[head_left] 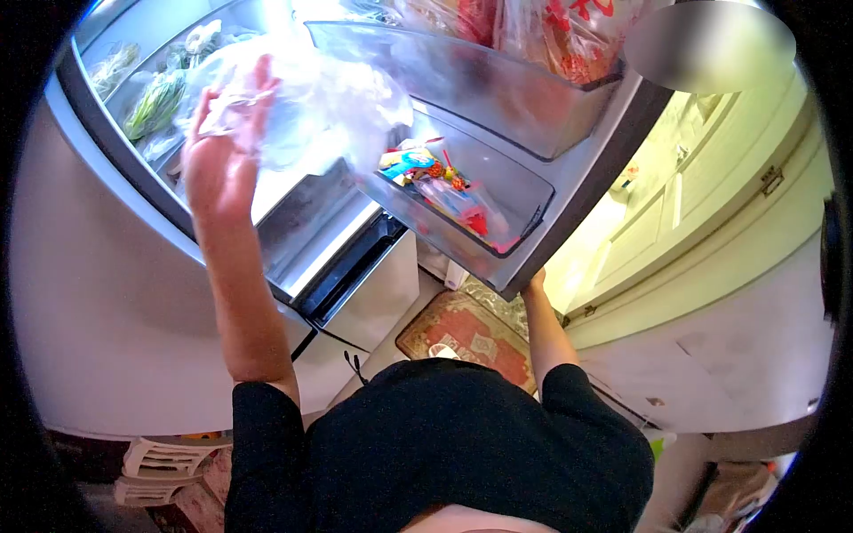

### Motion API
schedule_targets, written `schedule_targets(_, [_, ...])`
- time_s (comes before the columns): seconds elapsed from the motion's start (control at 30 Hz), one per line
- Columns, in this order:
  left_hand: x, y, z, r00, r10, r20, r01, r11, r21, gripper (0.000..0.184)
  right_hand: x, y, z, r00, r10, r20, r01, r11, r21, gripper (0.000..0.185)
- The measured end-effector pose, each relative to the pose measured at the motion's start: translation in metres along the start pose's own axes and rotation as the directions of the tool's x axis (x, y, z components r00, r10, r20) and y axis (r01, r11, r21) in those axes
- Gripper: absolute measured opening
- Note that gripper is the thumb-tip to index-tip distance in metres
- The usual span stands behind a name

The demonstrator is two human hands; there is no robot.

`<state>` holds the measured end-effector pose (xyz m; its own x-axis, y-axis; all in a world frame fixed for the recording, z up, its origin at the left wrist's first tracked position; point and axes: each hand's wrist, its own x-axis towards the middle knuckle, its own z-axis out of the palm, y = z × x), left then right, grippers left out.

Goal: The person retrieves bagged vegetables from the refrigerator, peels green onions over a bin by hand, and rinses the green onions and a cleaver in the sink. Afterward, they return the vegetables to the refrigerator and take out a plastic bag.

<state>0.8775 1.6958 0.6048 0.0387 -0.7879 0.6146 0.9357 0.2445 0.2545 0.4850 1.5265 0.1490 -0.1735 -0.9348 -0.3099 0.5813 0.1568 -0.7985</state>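
My left hand (224, 173) is raised at the opening of the fridge, its thumb and fingers apart with clear plastic between and over them. The thin, crumpled plastic bag (333, 98) spreads rightward from that hand, in front of the bright interior; its contents cannot be made out. Low on the right, my right hand (536, 283) grips the bottom outer edge of the open fridge door (586, 191). Its fingers are partly hidden behind the door.
The lower door bin (462, 242) holds colourful small packets (435, 173). Red-printed bags (564, 40) fill the upper bin. Leafy green vegetables (155, 107) lie on the left shelves. Below are a protruding drawer (369, 293) and a patterned mat (471, 333). A doorway door (662, 186) stands right.
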Motion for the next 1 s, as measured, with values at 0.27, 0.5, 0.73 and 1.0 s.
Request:
schedule_targets(0.27, [-0.112,0.040,0.072,0.992,0.109,-0.067,-0.093,0.975,0.199,0.050,-0.040,-0.025,-0.012,0.941,0.302,-0.152,-0.338,0.823,-0.457,0.029])
schedule_targets(0.5, [-0.222,-0.076,0.091,0.693,0.558,-0.458,0.135,0.523,0.841,0.035,-0.104,-0.050,-0.018,0.838,0.528,0.139,-0.311,0.671,-0.673,0.053])
schedule_targets(0.73, [-0.322,-0.141,0.104,0.547,0.509,-0.665,0.274,0.642,0.716,0.012,-0.151,-0.035,-0.016,0.689,0.290,0.664,0.494,0.482,-0.724,0.030])
schedule_targets(1.0, [-0.343,-0.104,0.078,0.553,0.367,-0.748,0.374,0.693,0.617,0.005,-0.230,-0.009,0.166,0.415,0.135,0.900,0.632,0.669,-0.392,0.013])
